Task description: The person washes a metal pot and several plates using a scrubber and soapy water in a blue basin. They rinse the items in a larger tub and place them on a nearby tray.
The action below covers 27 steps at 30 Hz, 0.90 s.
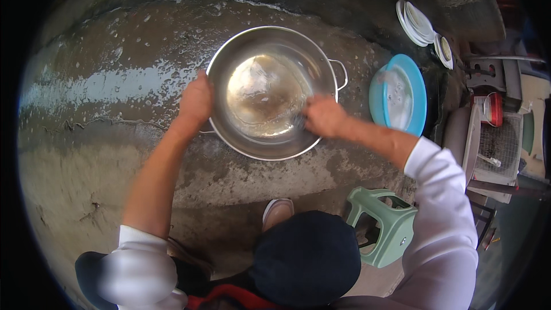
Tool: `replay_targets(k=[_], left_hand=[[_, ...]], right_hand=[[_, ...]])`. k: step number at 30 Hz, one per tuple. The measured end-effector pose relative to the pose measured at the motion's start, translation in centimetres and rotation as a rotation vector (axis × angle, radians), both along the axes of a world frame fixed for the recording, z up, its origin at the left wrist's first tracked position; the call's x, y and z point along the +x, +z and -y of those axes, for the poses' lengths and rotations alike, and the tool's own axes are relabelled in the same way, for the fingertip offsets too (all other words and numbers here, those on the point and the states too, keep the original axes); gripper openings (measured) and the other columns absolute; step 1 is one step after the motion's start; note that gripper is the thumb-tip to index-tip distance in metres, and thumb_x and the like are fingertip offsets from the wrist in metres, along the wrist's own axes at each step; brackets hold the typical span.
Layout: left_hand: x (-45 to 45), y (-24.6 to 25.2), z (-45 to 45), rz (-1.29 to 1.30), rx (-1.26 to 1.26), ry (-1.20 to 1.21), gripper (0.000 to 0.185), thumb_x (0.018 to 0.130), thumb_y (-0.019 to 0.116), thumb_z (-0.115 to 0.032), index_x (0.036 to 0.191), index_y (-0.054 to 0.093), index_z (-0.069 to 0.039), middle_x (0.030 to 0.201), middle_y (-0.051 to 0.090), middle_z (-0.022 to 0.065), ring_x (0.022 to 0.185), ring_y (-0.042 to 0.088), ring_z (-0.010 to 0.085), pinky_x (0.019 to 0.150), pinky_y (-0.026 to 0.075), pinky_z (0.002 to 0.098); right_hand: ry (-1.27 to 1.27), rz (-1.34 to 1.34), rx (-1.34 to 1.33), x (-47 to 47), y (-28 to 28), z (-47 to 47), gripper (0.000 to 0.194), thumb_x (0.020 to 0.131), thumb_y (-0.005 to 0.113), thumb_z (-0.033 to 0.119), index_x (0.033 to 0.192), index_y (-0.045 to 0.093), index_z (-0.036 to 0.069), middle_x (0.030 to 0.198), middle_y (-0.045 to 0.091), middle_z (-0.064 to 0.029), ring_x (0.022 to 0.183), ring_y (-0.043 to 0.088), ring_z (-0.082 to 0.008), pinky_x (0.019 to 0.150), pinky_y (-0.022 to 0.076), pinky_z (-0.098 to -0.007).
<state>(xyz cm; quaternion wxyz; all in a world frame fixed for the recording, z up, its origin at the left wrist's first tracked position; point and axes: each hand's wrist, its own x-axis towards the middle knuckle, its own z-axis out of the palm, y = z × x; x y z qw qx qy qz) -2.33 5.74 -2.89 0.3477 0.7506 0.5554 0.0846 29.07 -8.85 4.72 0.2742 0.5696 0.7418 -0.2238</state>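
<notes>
A large round stainless steel pot (275,148) with two loop handles stands on the wet concrete floor, some cloudy liquid on its bottom. My left hand (196,97) grips the pot's rim at the left side. Inside the right part of the pot, my right hand (323,115) is closed around a dark scrubbing pad (298,120), which is blurred and mostly hidden by the fingers. The pad is at the pot's inner wall, low on the right.
A blue plastic basin (419,99) with sudsy water stands to the right. Near my right arm lies a green plastic stool (398,228) on its side. White plates (415,23) are at the upper right. Suds and water (107,88) spread over the floor at left.
</notes>
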Motion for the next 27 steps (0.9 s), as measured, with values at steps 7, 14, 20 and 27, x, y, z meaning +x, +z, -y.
replay_targets(k=[7, 14, 20, 27], left_hand=[[-1.2, -0.5, -0.2, 0.125, 0.022, -0.016, 0.03, 0.102, 0.049, -0.023, 0.107, 0.058, 0.005, 0.092, 0.066, 0.034, 0.091, 0.063, 0.0547, 0.081, 0.05, 0.0562], [-2.9, -1.3, 0.5, 0.178, -0.122, 0.044, 0.045, 0.108, 0.045, -0.034, 0.097, 0.061, 0.007, 0.095, 0.065, 0.0349, 0.094, 0.06, 0.054, 0.082, 0.046, 0.0551], [-2.0, -1.6, 1.7, 0.174, -0.046, 0.078, 0.038, 0.106, 0.046, -0.028, 0.107, 0.062, 0.007, 0.098, 0.067, 0.0331, 0.097, 0.062, 0.0536, 0.086, 0.048, 0.0548], [-5.1, -2.5, 1.8, 0.23, -0.02, -0.008, 0.029, 0.096, 0.057, -0.015, 0.114, 0.062, 0.007, 0.106, 0.069, 0.0292, 0.101, 0.067, 0.047, 0.09, 0.051, 0.0511]], right_hand=[[-0.842, -0.946, 0.591, -21.2, -8.2, -2.9, 0.044, 0.087, 0.065, 0.012, 0.128, 0.056, 0.001, 0.123, 0.055, -0.0246, 0.118, 0.053, -0.0436, 0.102, 0.0429, -0.0511], [-0.798, -0.272, 1.067, -8.9, -8.6, -15.7, 0.03, 0.081, 0.068, 0.009, 0.111, 0.063, 0.008, 0.115, 0.059, -0.0144, 0.109, 0.055, -0.0344, 0.089, 0.0459, -0.0491], [-0.482, -0.668, 0.601, -15.0, -8.9, -6.8, 0.036, 0.084, 0.07, 0.013, 0.118, 0.062, 0.005, 0.122, 0.057, -0.0163, 0.115, 0.057, -0.0348, 0.094, 0.048, -0.0499], [-0.052, -0.33, 1.087, -9.2, -7.8, -17.8, 0.028, 0.086, 0.059, 0.009, 0.113, 0.061, 0.011, 0.127, 0.056, -0.0133, 0.125, 0.05, -0.0291, 0.102, 0.0381, -0.0454]])
